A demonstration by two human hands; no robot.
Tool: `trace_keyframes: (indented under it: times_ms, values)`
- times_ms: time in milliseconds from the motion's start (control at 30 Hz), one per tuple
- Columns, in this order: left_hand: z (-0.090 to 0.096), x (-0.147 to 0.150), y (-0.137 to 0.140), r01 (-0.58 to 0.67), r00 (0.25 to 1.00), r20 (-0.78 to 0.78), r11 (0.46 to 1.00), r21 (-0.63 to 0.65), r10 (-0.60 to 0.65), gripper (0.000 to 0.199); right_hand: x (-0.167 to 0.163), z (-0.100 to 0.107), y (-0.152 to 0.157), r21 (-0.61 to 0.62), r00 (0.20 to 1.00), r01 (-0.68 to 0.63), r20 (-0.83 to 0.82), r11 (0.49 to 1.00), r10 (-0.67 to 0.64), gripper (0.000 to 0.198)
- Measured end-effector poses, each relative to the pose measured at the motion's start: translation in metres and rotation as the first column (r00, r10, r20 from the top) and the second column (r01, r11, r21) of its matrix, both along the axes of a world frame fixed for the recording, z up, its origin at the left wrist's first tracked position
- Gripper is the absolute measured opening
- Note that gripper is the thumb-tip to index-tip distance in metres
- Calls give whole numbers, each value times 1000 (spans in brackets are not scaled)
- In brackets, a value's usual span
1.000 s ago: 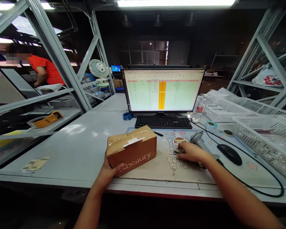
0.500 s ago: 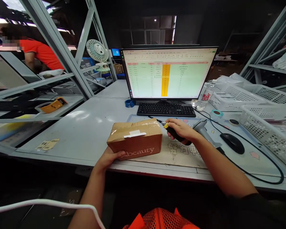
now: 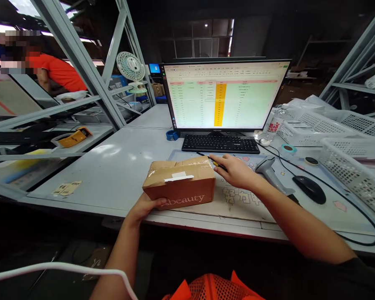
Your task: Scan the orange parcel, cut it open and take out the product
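The room is dark at the far side, with gray metal frames (image 3: 76, 62) rising left and right of a pale tabletop (image 3: 106, 175) that shines with reflected light at its left. Beyond the left frame, a person in a red top (image 3: 61, 75) bends over, near a small fan (image 3: 131, 66). On the tabletop a lit screen (image 3: 193, 104) stands at the far side, and white baskets (image 3: 346, 156) line the right. A printed mat (image 3: 340, 221) covers the near right part. On it, near the front edge, sits a brown cardboard box (image 3: 181, 185), its top taped. A black keyboard (image 3: 220, 143) lies beyond the box; a scanner (image 3: 273, 177) and a black mouse (image 3: 309, 188) are to the right.

The left hand (image 3: 146, 204) grips the box's near left corner, thumb on the lettered front, the other fingers hidden. The first letters are partly covered. The right hand (image 3: 237, 171) has its fingers closed on a cutter (image 3: 219, 164), mostly concealed; whether its tip touches the box's right end is hard to tell. A pen (image 3: 200, 154) shows only in part behind the box. The baskets run out of view at right, and the screen's text is too small to read.
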State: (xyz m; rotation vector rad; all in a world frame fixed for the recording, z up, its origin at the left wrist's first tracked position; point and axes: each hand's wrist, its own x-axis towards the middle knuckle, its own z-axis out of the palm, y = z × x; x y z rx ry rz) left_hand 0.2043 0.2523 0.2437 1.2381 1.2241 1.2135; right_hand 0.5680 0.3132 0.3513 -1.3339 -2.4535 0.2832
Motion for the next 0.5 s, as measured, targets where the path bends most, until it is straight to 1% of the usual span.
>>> trace_keyframes:
  times_ms: [67,200,367,500]
  values:
    - [0,0,0,5,1000,-13,1000,9,-4,93,0,-1,-6,32,1000,23,-4,999,-23,59]
    - [1,1,0,5,998,-59,1000,31,-3,96,4,1,-12,28,997,-43,-62,999,44,59]
    - [0,-1,2,1,986,-164,998,63,9,103,11,0,-21,27,988,-93,-119,995,95,58]
    - [-4,-4,4,0,972,-232,995,97,23,100,16,-4,-32,35,963,-157,-217,987,161,56]
